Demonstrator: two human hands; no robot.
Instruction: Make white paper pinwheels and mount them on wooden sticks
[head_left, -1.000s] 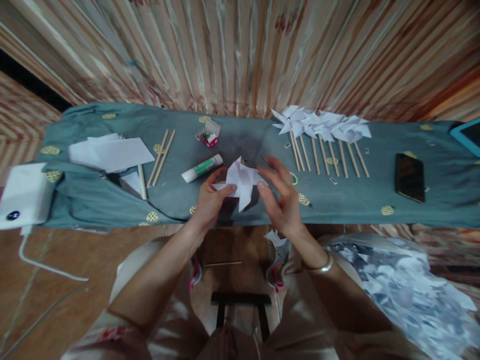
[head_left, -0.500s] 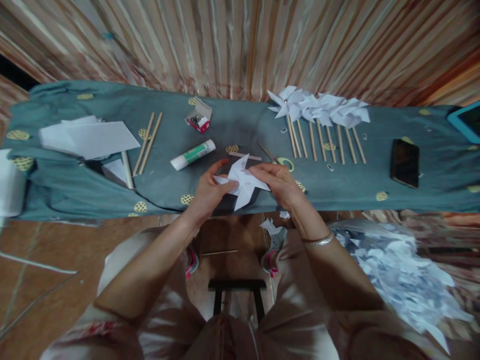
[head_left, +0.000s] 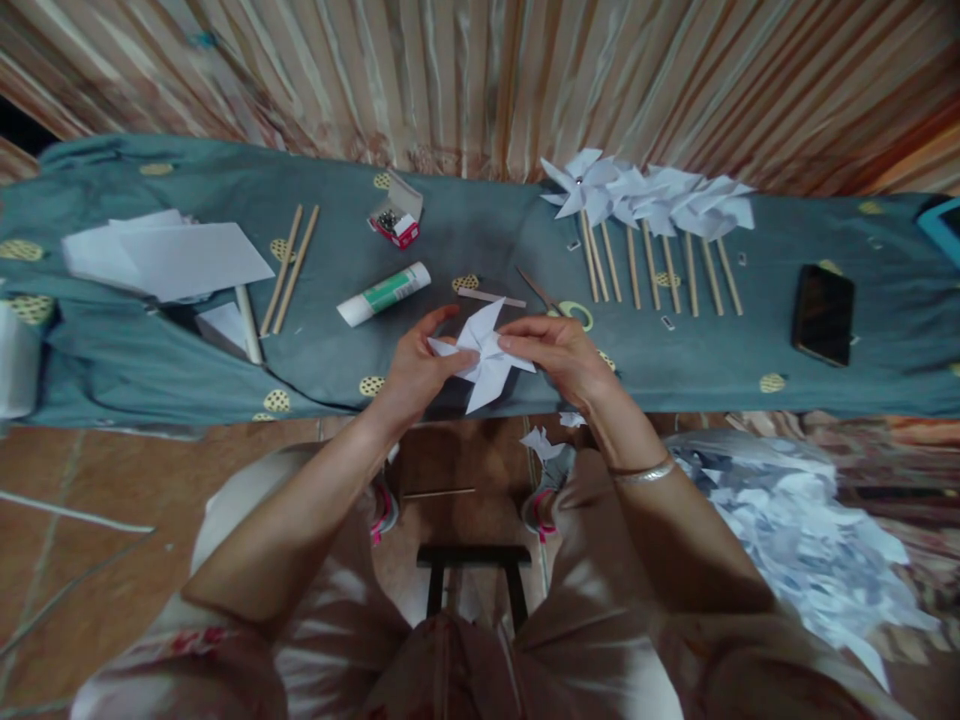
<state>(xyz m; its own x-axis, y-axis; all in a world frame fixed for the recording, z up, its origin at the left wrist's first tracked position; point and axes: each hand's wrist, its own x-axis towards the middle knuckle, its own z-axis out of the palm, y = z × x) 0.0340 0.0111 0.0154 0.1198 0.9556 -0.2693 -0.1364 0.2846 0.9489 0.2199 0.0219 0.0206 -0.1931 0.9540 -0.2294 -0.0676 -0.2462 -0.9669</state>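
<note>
A white paper pinwheel (head_left: 489, 372), without a stick, is held between my two hands over the table's near edge. My left hand (head_left: 421, 362) pinches its left side, thumb on top near the centre. On the opposite side, my right hand (head_left: 559, 350) grips it with thumb and fingers close to the middle. Just beyond the pinwheel lie a narrow pale strip (head_left: 491, 297) and a pair of scissors (head_left: 574, 314) with light green handles. A glue stick (head_left: 385, 294) rests on its side beyond my left hand.
Finished pinwheels on sticks (head_left: 660, 200) lie in a row at the back right, near a phone (head_left: 823, 315). An open red box of small metal pieces (head_left: 396, 222), two wooden sticks (head_left: 296, 270) and paper sheets (head_left: 195, 258) lie leftward. A bag of paper scraps (head_left: 795, 540) stands at lower right.
My right-hand fingers have shifted slightly at the pinwheel's centre, and the pinwheel has turned a little. The whole view has tilted slightly; the things on the table lie where they were.
</note>
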